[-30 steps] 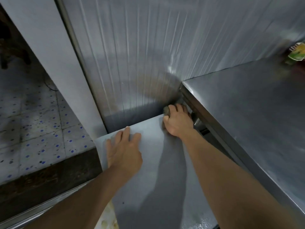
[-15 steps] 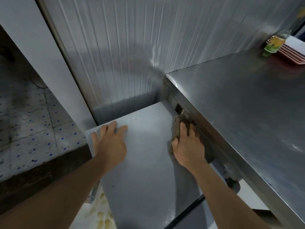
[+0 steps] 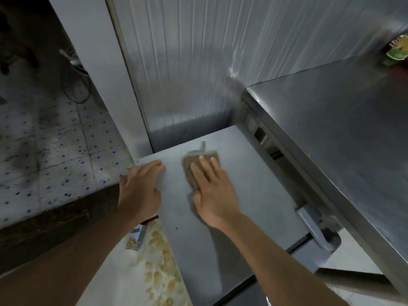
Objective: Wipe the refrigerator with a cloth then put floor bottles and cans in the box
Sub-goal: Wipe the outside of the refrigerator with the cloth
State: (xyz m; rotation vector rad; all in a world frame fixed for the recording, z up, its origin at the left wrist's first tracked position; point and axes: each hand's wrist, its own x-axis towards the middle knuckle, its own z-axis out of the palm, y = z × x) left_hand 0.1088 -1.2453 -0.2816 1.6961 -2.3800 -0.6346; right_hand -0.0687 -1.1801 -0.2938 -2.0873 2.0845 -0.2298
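my right hand [image 3: 213, 193] presses the cloth [image 3: 194, 166] flat on the fridge top [image 3: 254, 195], fingers straight over it. my left hand [image 3: 140, 188] lies open at the top's left edge. far right, a blurred green thing [image 3: 397, 50], maybe a bottle, sits on the steel counter [image 3: 342, 129].

A brown cloth [image 3: 199, 166] is pressed flat on the grey refrigerator top [image 3: 254, 184] near its twelve o'clock edge. At three o'clock, a bottle [image 3: 397, 49] is seen on a steel counter [image 3: 342, 120].
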